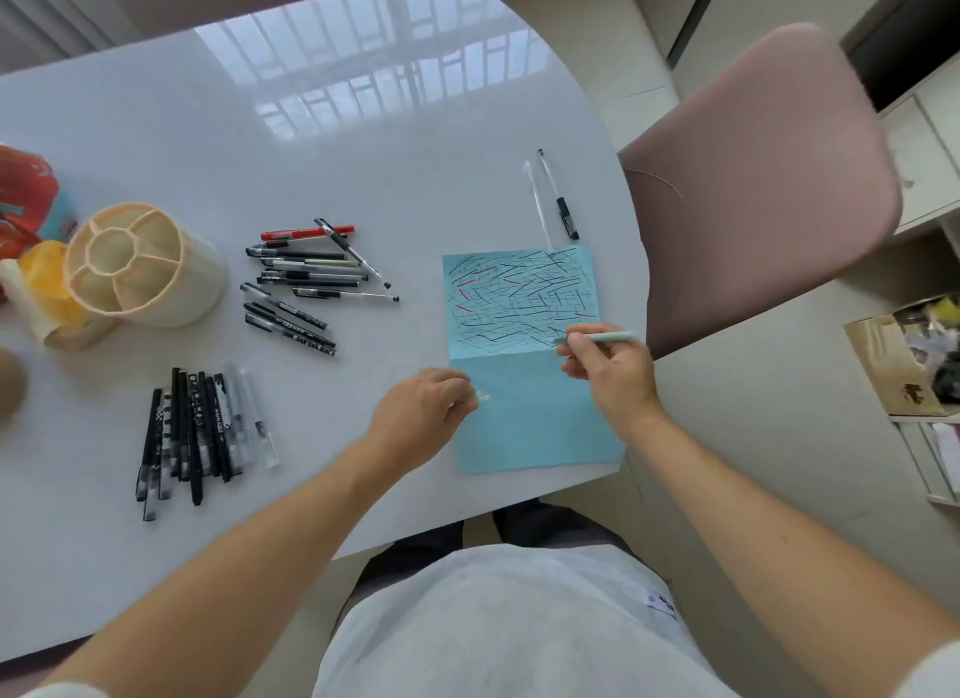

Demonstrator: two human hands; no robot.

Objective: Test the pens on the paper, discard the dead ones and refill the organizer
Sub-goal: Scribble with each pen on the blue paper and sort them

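A light blue paper (535,422) lies at the table's right edge, its upper half covered in black and red test strokes. My right hand (608,370) grips a pale green pen (597,338) with its tip on the paper's scribbled part. My left hand (423,406) pinches a small clear pen cap (482,397) at the paper's left edge. A cream organizer (140,266) with several compartments stands at the left with nothing in it. One group of pens (301,282) lies near the table's middle, another pen pile (200,432) nearer me. Two pens (553,196) lie apart beyond the paper.
A pink chair (769,178) stands right of the white table (311,126). Red and orange packaging (31,230) sits at the far left beside the organizer. A cardboard box of clutter (909,359) sits on the floor at the right.
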